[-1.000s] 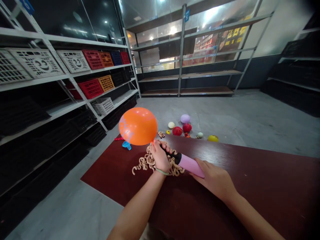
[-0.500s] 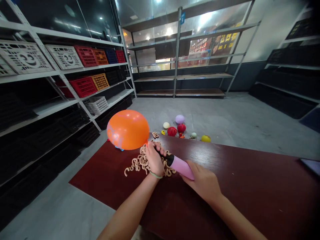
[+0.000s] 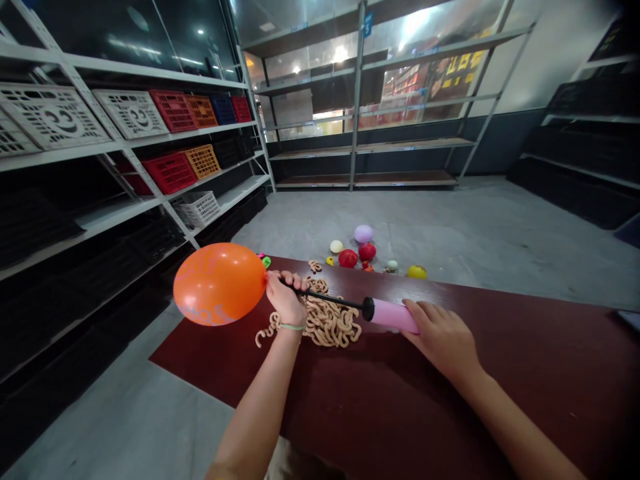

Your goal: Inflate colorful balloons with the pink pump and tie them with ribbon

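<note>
An inflated orange balloon [image 3: 219, 283] sticks out to the left of my left hand [image 3: 285, 300], which is closed round the balloon's neck and the tip of a hand pump. The pump's thin black rod [image 3: 333, 301] is drawn out between my hands. My right hand [image 3: 443, 335] is wrapped round the pink pump barrel [image 3: 393, 314]. Under the pump lies a heap of tan curly clips [image 3: 327, 322] on the dark red table [image 3: 410, 393].
Several small balloons [image 3: 364, 251] lie on the grey floor beyond the table's far edge. Shelving with white, red and orange crates [image 3: 173, 170] runs along the left. Empty metal racks [image 3: 365, 143] stand at the back. A small green thing [image 3: 267, 261] shows behind the balloon.
My hands have moved apart: the pump rod, pushed in before, is now pulled out. The balloon has swung left and lower with my left hand.
</note>
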A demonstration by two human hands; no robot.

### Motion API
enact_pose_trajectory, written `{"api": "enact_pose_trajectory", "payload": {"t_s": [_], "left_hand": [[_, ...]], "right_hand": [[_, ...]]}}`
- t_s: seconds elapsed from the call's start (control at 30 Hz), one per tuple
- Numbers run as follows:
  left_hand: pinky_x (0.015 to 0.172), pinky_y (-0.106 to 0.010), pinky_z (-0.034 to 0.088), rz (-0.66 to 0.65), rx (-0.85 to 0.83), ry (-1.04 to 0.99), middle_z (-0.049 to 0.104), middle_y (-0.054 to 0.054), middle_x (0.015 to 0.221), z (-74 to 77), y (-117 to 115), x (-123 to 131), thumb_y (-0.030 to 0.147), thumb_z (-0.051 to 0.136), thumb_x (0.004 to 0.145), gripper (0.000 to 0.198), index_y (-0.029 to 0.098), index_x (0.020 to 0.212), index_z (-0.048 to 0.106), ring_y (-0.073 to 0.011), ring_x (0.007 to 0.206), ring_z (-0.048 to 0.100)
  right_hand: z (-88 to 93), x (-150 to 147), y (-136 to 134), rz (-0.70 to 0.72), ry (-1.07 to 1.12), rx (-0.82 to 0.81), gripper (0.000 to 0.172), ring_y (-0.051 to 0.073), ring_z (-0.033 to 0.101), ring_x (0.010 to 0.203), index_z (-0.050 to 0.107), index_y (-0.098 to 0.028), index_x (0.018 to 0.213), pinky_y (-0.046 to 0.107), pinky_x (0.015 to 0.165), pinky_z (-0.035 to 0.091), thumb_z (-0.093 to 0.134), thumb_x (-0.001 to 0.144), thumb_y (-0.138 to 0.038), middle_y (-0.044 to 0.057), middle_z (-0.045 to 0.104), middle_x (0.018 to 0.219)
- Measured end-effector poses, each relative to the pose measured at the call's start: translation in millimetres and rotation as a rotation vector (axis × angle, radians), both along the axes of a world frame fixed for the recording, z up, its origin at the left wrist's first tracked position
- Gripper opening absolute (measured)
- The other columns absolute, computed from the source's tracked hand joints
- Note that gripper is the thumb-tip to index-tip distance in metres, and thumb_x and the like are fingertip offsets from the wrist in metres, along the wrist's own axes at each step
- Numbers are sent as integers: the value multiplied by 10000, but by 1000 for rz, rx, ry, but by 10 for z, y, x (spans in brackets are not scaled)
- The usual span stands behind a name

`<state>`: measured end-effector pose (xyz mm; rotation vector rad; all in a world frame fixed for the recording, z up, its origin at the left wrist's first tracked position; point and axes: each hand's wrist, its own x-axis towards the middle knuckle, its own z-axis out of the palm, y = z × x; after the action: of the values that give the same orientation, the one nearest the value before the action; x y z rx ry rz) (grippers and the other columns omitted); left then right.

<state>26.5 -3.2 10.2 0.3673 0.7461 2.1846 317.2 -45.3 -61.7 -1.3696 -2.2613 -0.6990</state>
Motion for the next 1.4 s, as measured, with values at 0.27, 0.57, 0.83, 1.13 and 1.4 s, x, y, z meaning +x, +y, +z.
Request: {"api": "enact_pose_trajectory", "payload": {"t_s": [0.27, 0.57, 0.83, 1.13, 1.4], "left_hand": [[379, -190, 277, -187, -52, 56, 361, 74, 548, -172, -157, 466, 398, 531, 873, 298, 212, 714, 361, -57, 379, 361], [421, -195, 296, -108, -11, 14, 368, 78, 553, -109, -20, 86, 372, 556, 863, 265, 218, 749, 373, -62, 407, 378], [395, -190, 267, -55, -39, 2, 339, 86, 555, -128, -21, 105, 362, 553, 853, 289, 217, 722, 339, -51, 393, 345], [380, -199, 305, -256, -25, 80, 378, 78, 541, -209, -136, 487, 421, 555, 872, 296, 220, 743, 379, -70, 375, 385], [427, -201, 295, -67, -42, -34, 343, 88, 574, -113, 6, -33, 345, 566, 834, 268, 223, 756, 341, -57, 411, 360]], "right_hand": [[-26, -579, -320, 23, 141, -172, 402, 185, 642, 759, 540, -200, 1243, 283, 608, 344, 536, 897, -404, 45, 704, 933], [15, -181, -101, 36, 31, -102, 419, 209, 622, 813, 572, -218, 1281, 303, 686, 364, 555, 887, -362, 62, 691, 968], [-34, -244, -139, -6, 12, -96, 459, 209, 620, 791, 548, -212, 1326, 311, 647, 371, 551, 897, -375, 55, 687, 948], [6, -582, -302, 48, 138, -140, 502, 180, 639, 751, 521, -216, 1356, 276, 602, 378, 512, 919, -462, 59, 704, 975], [94, 93, -38, 56, -113, 96, 434, 199, 578, 790, 569, -242, 1329, 319, 712, 355, 540, 921, -386, 63, 680, 988]]}}
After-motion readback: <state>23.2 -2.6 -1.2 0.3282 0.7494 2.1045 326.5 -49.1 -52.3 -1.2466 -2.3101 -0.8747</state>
